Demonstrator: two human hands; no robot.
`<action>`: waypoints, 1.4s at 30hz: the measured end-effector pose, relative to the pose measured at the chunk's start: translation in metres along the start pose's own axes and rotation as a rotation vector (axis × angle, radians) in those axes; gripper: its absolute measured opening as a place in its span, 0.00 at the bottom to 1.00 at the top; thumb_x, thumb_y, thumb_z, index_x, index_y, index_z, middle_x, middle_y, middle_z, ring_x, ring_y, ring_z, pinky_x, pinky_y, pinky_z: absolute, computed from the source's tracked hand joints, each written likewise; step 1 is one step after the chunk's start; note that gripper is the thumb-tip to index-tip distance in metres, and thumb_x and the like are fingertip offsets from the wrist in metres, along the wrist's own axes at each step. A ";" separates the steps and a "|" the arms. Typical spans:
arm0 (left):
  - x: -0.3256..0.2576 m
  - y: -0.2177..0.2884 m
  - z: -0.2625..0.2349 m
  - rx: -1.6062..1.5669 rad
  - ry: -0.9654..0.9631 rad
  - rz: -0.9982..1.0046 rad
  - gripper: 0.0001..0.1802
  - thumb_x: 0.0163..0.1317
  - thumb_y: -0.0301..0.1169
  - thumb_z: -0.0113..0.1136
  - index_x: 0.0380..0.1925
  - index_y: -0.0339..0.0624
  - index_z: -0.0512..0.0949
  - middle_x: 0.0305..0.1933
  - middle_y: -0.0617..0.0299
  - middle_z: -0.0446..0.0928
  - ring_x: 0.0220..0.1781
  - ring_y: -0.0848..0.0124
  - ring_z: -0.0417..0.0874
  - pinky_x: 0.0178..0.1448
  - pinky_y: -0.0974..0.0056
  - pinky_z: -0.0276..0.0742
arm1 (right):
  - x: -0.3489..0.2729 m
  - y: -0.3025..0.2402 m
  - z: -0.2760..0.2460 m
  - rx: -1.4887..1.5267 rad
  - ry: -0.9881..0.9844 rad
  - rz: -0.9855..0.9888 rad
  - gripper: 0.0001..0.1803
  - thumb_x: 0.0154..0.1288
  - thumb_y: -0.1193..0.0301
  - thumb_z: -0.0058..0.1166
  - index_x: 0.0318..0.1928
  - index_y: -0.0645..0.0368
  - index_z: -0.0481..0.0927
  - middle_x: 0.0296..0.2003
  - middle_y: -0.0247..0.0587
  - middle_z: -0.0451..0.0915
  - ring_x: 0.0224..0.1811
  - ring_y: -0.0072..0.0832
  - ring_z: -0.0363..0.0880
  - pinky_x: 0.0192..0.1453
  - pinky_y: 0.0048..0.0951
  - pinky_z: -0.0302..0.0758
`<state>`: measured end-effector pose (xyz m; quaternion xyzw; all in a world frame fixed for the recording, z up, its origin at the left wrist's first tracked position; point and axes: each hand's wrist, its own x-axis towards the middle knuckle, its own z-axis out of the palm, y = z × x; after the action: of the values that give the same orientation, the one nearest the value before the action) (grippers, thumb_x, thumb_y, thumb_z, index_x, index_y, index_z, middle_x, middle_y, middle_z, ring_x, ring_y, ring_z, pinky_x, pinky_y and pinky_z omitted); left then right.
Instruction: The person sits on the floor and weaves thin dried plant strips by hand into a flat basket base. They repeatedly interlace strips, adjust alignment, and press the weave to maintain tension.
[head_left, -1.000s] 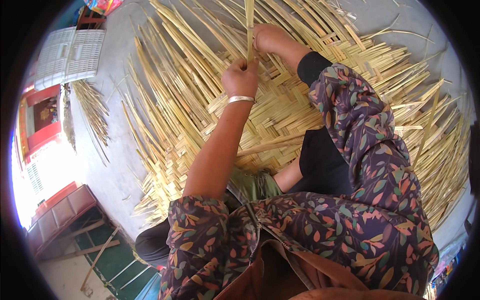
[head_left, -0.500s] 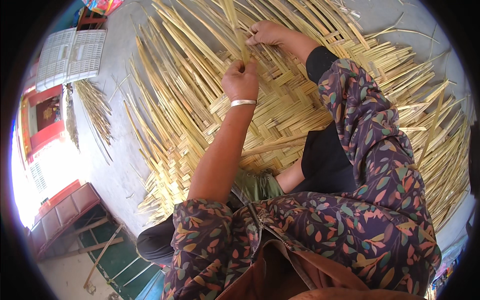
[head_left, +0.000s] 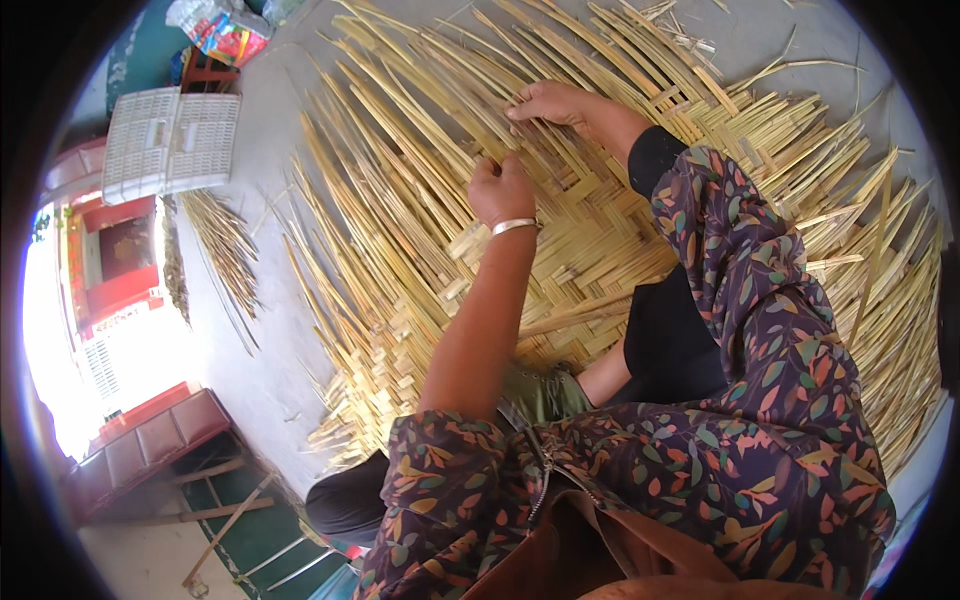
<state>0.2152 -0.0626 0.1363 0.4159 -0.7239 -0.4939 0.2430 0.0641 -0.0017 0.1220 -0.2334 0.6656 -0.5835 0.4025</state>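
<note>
A mat of flat, straw-coloured reed strips point(head_left: 610, 230) lies on the floor under and before me, woven in a slanting pattern. Long loose strip ends fan out from its far and side edges. My left hand point(head_left: 503, 190), with a silver bangle at its wrist, is closed on a reed strip over the mat's far part. Farther off and to the right, my right hand point(head_left: 556, 104) pinches a strip among the loose ends; its fingertips are partly hidden. My green shoe point(head_left: 545, 392) and dark-trousered leg rest on the near edge.
To the left, a bundle of thin stalks point(head_left: 222, 250) lies beside a white slatted plastic panel point(head_left: 170, 142). A maroon padded seat point(head_left: 150, 445) is at lower left, with wooden sticks point(head_left: 228, 528) near it. A colourful plastic bag point(head_left: 225, 30) sits at the far left.
The strip that stood raised from my left hand is now lowered among the others. Both hands remain close together over the mat, while the whole view has shifted slightly.
</note>
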 end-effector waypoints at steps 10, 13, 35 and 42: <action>0.014 -0.006 0.011 0.138 -0.017 -0.070 0.15 0.53 0.35 0.60 0.25 0.30 0.79 0.18 0.54 0.76 0.17 0.67 0.76 0.23 0.63 0.72 | -0.014 -0.011 0.002 0.159 -0.067 0.001 0.16 0.60 0.58 0.58 0.37 0.58 0.81 0.30 0.30 0.80 0.34 0.19 0.74 0.40 0.24 0.70; 0.036 -0.029 0.012 0.376 -0.120 0.174 0.15 0.53 0.38 0.60 0.27 0.33 0.80 0.19 0.54 0.77 0.20 0.64 0.77 0.28 0.63 0.73 | -0.012 -0.011 0.007 0.101 -0.023 -0.037 0.20 0.57 0.58 0.60 0.44 0.59 0.80 0.41 0.35 0.79 0.47 0.23 0.72 0.53 0.25 0.65; 0.057 -0.054 -0.002 0.096 -0.529 0.096 0.17 0.57 0.28 0.56 0.46 0.34 0.76 0.35 0.57 0.79 0.26 0.72 0.79 0.30 0.68 0.76 | -0.064 0.031 -0.015 -0.278 0.433 -0.110 0.08 0.59 0.70 0.54 0.38 0.58 0.80 0.26 0.35 0.79 0.22 0.22 0.76 0.27 0.27 0.74; -0.009 -0.063 -0.023 0.717 -0.110 0.579 0.25 0.56 0.41 0.60 0.54 0.49 0.73 0.61 0.53 0.64 0.64 0.54 0.62 0.65 0.50 0.59 | -0.063 0.037 -0.018 -0.285 0.470 -0.112 0.09 0.57 0.69 0.53 0.37 0.58 0.81 0.25 0.35 0.80 0.23 0.24 0.79 0.29 0.28 0.76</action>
<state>0.2601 -0.0767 0.0883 0.2273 -0.9472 -0.1455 0.1730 0.0911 0.0659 0.1028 -0.1823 0.8020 -0.5435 0.1677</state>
